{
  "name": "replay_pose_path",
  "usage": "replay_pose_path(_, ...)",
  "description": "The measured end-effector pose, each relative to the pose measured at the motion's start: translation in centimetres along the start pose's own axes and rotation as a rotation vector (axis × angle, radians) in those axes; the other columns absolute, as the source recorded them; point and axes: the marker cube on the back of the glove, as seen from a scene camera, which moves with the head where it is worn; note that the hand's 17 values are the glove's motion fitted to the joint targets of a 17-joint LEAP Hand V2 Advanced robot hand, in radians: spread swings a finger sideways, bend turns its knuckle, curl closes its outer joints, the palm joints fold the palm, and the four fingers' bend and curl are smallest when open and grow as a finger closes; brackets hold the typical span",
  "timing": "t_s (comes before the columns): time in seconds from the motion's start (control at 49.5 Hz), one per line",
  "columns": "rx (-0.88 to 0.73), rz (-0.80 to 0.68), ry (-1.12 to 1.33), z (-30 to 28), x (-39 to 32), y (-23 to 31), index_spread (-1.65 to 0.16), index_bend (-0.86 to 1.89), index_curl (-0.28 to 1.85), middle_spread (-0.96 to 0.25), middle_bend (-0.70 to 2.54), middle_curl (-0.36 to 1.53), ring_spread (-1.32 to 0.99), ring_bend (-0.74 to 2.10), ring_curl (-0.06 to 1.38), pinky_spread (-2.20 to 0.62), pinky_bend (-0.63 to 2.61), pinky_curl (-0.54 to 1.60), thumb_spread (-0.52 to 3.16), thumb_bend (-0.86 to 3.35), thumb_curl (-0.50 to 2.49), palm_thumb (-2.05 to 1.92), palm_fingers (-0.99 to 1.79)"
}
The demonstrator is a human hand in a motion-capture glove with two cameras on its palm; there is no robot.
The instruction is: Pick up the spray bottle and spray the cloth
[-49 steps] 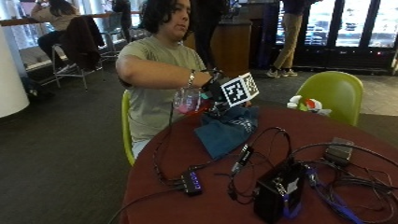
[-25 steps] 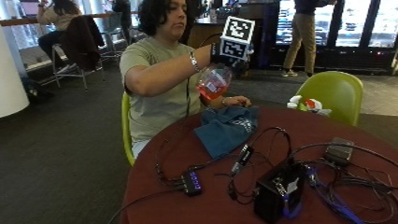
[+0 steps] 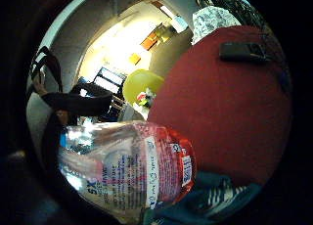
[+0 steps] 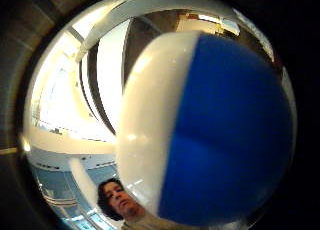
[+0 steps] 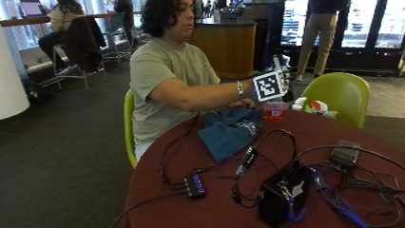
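In the outside view my gloved right hand [image 5: 286, 84] grips the spray bottle [image 5: 275, 110] and holds it upright just above the red table [image 5: 190, 199], beside the far edge of the blue cloth [image 5: 229, 130]. The clear bottle with its red label [image 3: 132, 166] fills much of the little finger side view, with the cloth [image 3: 215, 205] under it. Close to the palm, the bottle's blue and white spray head [image 4: 215, 130] fills the thumb side view. The person's bare hand [image 5: 240, 103] rests on the cloth.
Black cables, a small hub [image 5: 195, 184] and a black box [image 5: 282, 197] cover the near half of the table. A green chair [image 5: 342, 95] stands behind the table with a small white and red object [image 5: 313, 105] near it. A black device [image 3: 247, 50] lies on the table.
The hand lifted the bottle from beside the cloth up to chest height, tilted. It has since come down and away from the person, with the bottle upright past the cloth.
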Motion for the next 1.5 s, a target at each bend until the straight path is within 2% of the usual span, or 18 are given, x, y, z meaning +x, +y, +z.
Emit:
replay_pose_path(0.081,-0.003,0.015,-0.006,1.7,2.4,-0.8,-0.25,0.24,0.58,-0.15,0.61,0.54,-0.18,0.59,0.49,-0.25,0.46,0.42,0.38,-0.03,0.76,1.0,1.34)
replay_pose_path(0.182,-0.107,0.039,0.026,3.1,5.1,0.3,-0.25,0.23,0.58,-0.15,0.61,0.54,-0.17,0.6,0.49,-0.26,0.46,0.42,0.38,-0.03,0.76,1.0,1.33)
replay_pose_path(0.263,-0.018,0.045,-0.028,4.0,5.5,-0.8,-0.24,0.23,0.58,-0.14,0.6,0.54,-0.17,0.59,0.49,-0.26,0.46,0.42,0.38,-0.03,0.76,1.01,1.33)
replay_pose_path(0.809,0.027,-0.051,-0.005,4.8,5.9,0.0,-0.26,0.25,0.59,-0.17,0.6,0.53,-0.2,0.6,0.49,-0.3,0.44,0.42,0.34,-0.03,0.77,1.0,1.36)
replay_pose_path(0.93,-0.259,0.01,0.103,4.0,6.7,2.9,-0.26,0.25,0.59,-0.16,0.6,0.53,-0.2,0.6,0.49,-0.3,0.44,0.41,0.35,-0.04,0.77,0.98,1.35)
replay_pose_path(1.031,-0.246,0.068,0.201,2.6,5.2,2.8,-0.25,0.17,0.56,-0.13,0.54,0.51,-0.15,0.55,0.46,-0.2,0.4,0.4,0.55,-0.06,0.72,0.89,1.16)
replay_pose_path(1.071,-0.241,0.07,0.29,2.0,5.2,3.3,-0.26,0.14,0.54,-0.11,0.45,0.48,-0.13,0.47,0.45,-0.11,0.36,0.4,0.64,-0.11,0.66,0.77,0.81)
replay_pose_path(1.112,-0.246,0.072,0.355,1.2,4.7,4.2,-0.26,0.12,0.53,-0.09,0.41,0.47,-0.12,0.46,0.46,-0.06,0.37,0.41,0.7,-0.09,0.64,0.74,0.71)
replay_pose_path(1.172,-0.26,0.084,0.432,-0.6,3.8,5.9,-0.26,0.08,0.48,-0.07,0.36,0.45,-0.1,0.44,0.44,0.0,0.37,0.4,0.76,-0.07,0.6,0.7,0.69)
replay_pose_path(1.213,-0.275,0.091,0.466,-1.5,3.2,7.1,-0.27,0.02,0.43,-0.05,0.32,0.43,-0.09,0.45,0.43,0.04,0.4,0.4,0.79,-0.06,0.58,0.67,0.57)
replay_pose_path(1.496,-0.403,0.164,0.901,-7.7,-2.1,15.8,-0.34,0.12,0.3,0.0,0.22,0.38,-0.04,0.39,0.38,0.2,0.42,0.37,0.92,-0.05,0.46,0.56,0.38)
